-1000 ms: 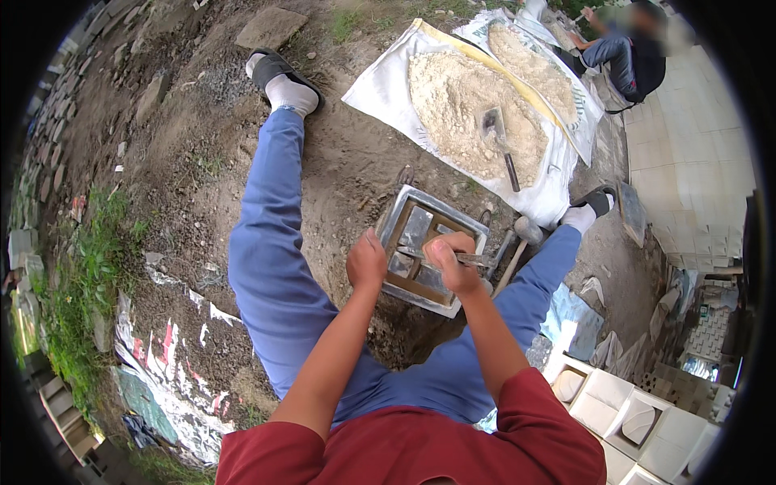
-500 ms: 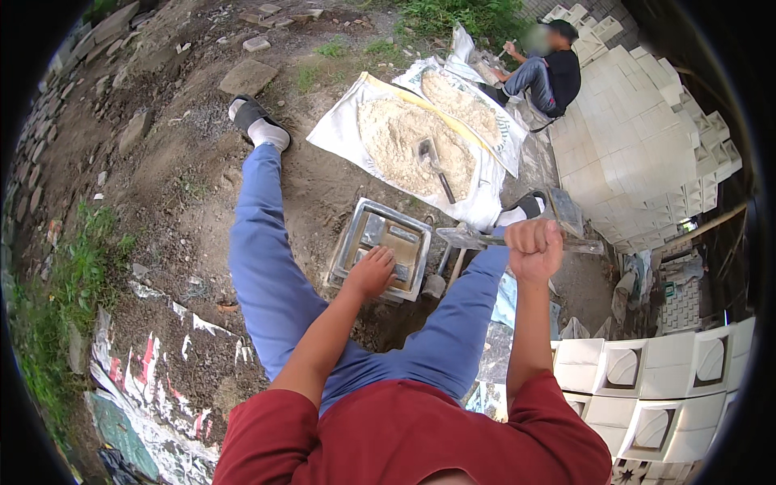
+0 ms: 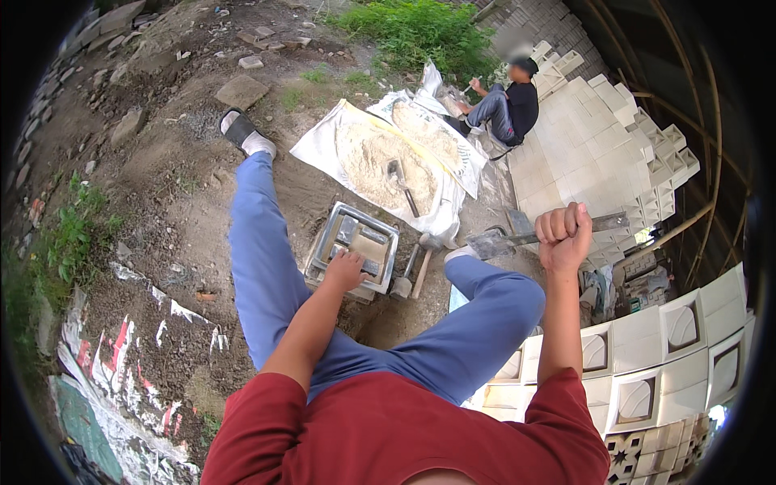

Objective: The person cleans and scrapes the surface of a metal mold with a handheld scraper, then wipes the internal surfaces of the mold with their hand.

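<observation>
A square metal mould [image 3: 311,257] with a raised rim and blocky inner parts sits on the ground between my legs. My left hand [image 3: 346,270] rests on its near inner part, fingers stretched out and holding nothing. Over my bent right leg, my right hand [image 3: 563,234] is wrapped round the shaft of a trowel-like metal tool [image 3: 491,244]. Its flat blade points left toward the mould, and the shaft's other end sticks out right of my fist. Beside the mould's right side lies a hammer [image 3: 425,252] with a wooden handle.
Beyond the mould, white sacks [image 3: 319,149] are spread under pale powder [image 3: 368,158], with a small shovel [image 3: 400,179] lying in it. A person [image 3: 505,105] sits farther back beside stacked pale blocks [image 3: 574,153]. More patterned blocks [image 3: 634,356] stand close on my right.
My right knee has bent outward and the foot has drawn in. My right hand has shifted right with the tool, whose blade now sits farther from the mould. My left hand stays on the mould.
</observation>
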The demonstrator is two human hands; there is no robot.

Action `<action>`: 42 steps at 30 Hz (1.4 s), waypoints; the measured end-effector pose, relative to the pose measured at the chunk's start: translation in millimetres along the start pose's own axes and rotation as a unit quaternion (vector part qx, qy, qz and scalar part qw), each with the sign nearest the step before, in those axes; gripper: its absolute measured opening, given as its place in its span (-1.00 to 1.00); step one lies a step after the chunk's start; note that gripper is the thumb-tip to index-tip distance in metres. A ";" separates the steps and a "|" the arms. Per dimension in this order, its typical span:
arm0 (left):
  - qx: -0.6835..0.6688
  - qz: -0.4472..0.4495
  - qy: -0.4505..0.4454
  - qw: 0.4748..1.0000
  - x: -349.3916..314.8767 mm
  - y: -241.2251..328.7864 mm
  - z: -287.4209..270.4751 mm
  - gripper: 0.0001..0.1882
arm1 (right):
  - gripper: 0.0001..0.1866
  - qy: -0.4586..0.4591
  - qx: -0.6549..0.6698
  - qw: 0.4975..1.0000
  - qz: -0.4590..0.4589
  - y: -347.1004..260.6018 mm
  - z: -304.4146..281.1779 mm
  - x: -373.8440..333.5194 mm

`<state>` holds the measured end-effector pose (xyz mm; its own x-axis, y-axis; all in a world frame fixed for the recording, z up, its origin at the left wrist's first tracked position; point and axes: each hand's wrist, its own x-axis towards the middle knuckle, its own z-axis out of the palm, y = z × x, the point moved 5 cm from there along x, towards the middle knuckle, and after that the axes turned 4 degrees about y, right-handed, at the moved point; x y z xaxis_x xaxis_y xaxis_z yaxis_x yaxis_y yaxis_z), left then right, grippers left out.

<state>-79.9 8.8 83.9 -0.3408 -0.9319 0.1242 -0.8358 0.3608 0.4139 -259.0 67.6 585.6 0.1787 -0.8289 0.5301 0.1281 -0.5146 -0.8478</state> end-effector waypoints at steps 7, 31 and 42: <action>0.081 0.044 0.080 0.992 3.9 4.7 -3.2 -0.23 | -0.45 -0.054 0.068 0.996 -0.001 15.0 -3.3 5.3; 0.179 -0.009 -0.042 0.983 -31.4 60.2 -37.2 -0.09 | -0.56 0.224 0.059 0.971 0.061 126.3 -105.7 0.0; 0.072 0.012 -0.037 0.997 47.4 48.0 -22.1 -0.45 | -0.55 0.292 0.123 0.938 0.137 126.9 -97.9 2.2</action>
<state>-126.6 -18.9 129.6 -0.3883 -0.9193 0.0644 -0.8780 0.3903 0.2773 -337.9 -21.0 477.9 -0.3189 -0.9383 0.1334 0.3905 -0.2583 -0.8836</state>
